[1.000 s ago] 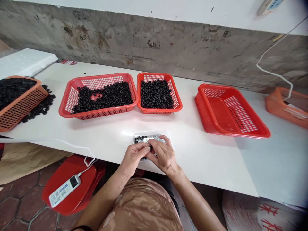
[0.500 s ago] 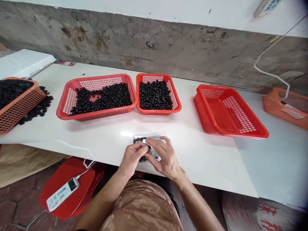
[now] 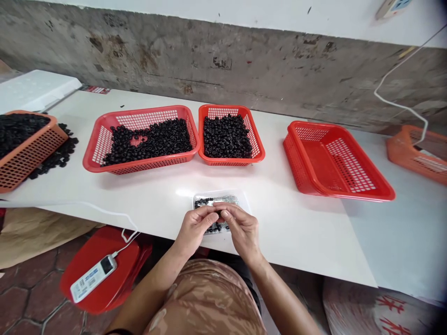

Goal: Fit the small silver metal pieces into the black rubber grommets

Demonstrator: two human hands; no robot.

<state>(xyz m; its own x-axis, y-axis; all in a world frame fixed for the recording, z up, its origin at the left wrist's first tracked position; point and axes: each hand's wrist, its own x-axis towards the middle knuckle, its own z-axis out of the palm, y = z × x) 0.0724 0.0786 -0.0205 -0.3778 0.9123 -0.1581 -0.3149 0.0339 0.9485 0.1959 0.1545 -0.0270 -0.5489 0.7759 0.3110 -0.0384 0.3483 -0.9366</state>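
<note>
A long white table (image 3: 146, 195) runs from left to right in front of a stained grey concrete wall (image 3: 223, 65). On it, from the left, stand an orange plastic mesh basket (image 3: 28, 149) heaped with small black ring-shaped parts, with more of them spilled just beside it; a wide red plastic mesh basket (image 3: 141, 137) partly filled with black rings; a smaller red mesh basket (image 3: 229, 135) full of them, standing just beside the wide one; and a red mesh basket with nothing in it (image 3: 335, 160), tilted and well apart to the right. Another orange basket (image 3: 417, 153) sits at the far right, with a white cable (image 3: 401, 107) leading into it.

Under the table's near edge lies a red round stool (image 3: 104, 265) with a white power strip (image 3: 93, 278) on it.

At the near edge of the table, straight in front of the person, rests a small clear shallow plastic tray (image 3: 240, 197) holding a few black rings and something silvery. Its long axis runs left to right, along the table edge.

Both hands meet above this tray. The left hand (image 3: 193, 228) and the right hand (image 3: 242, 230) have thumbs and forefingers pinched together, tip to tip, around a tiny black part (image 3: 219, 214) held between them. The part is too small to tell which way it points.
</note>
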